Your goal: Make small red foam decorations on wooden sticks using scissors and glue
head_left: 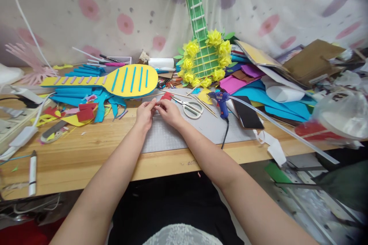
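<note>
Over the grey cutting mat [163, 138], my left hand [145, 114] and my right hand [169, 112] meet with fingertips pinched together. Between them shows a small red piece [156, 106], perhaps rolled paper; the fingers cover most of it. A red paper scrap [167, 95] lies just beyond my right fingers. Beside that hand rest scissors [192, 109] with pale handles, their blades pointing up and left. Thin wooden sticks [205, 108] lie behind the scissors. Farther right is a blue glue gun [220, 103] with a clear glue stick [276, 122] sticking out of it.
A yellow paper guitar shape [130, 80] lies at the left over blue paper strips. Behind, a green paper guitar [198, 19] with yellow flowers leans upright. A phone [246, 111], stacked coloured paper [258, 92] and a red-and-clear tub [330, 118] sit right; a marker [32, 174] lies front left.
</note>
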`<state>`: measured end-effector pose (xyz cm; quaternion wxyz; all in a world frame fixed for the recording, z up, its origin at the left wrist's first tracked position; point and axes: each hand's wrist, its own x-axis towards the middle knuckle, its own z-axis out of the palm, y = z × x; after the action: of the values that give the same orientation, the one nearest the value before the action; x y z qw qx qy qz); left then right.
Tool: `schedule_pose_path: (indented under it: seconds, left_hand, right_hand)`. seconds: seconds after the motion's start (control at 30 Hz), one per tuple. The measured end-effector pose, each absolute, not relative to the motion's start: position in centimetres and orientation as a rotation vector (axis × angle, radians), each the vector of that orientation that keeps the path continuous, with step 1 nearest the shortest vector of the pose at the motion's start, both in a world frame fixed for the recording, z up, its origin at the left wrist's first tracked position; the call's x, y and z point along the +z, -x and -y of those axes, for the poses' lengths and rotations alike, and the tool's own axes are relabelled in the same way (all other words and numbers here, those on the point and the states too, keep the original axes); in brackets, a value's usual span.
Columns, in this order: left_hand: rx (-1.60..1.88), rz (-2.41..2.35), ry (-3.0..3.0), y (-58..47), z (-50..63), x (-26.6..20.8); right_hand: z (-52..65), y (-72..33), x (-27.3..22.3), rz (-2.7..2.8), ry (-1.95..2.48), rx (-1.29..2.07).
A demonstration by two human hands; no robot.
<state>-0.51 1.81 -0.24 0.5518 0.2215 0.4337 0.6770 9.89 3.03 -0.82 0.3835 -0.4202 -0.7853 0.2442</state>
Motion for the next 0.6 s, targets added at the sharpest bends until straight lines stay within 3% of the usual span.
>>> schedule_pose_path:
  seconds: [0.6]
  left_hand:
    - [1.563, -1.178, -0.587, 0.5, -1.9, -0.2]
  right_hand:
    - [-4.2, -10.2, -1.7, 1.612, 1.018, 1.159]
